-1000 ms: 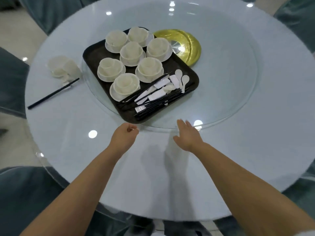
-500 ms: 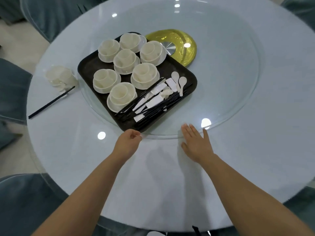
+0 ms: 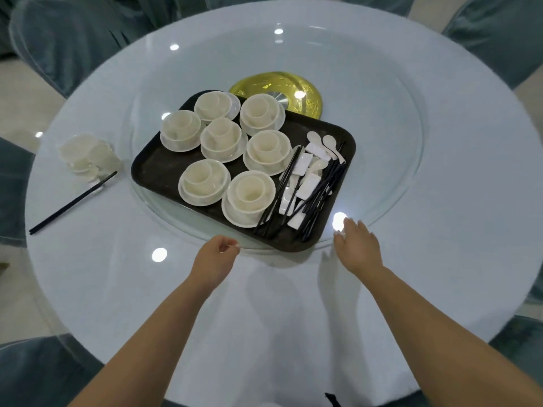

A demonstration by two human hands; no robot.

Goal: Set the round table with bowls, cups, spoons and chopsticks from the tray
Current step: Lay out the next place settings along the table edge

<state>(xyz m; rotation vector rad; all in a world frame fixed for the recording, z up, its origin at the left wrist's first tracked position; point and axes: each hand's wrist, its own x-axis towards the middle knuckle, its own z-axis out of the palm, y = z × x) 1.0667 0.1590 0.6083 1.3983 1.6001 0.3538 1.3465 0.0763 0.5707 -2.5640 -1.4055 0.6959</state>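
Seven bowl-and-cup sets (image 3: 249,198) stacked close together on the dark tray (image 3: 152,171), chopsticks (image 3: 316,195) and white spoons (image 3: 318,151) heaped along its right end, all riding on the glass turntable (image 3: 390,142) in the middle of the round desk (image 3: 455,259). One place setting (image 3: 88,157) out at the far left rim already, with its own pair of chopsticks (image 3: 73,202) beside it. Left hand (image 3: 216,257) loosely curled, grasping nothing, just short of the tray's near edge. Right hand (image 3: 357,245) released, fingers straight, at the turntable's rim just right of the tray's near corner; touching the glass or not, impossible to tell. Main risk: too brisk a push on the glass, sliding the tray and knocking cups out of their bowls. Also likely trouble: near corner of the tray close to the turntable's edge, so easy to catch or tip on a careless reach. Tangled chopsticks apt to drag spoons along and scatter them on lifting. Nested cups loose in their bowls, prone to rattle or topple under a one-sided grip.
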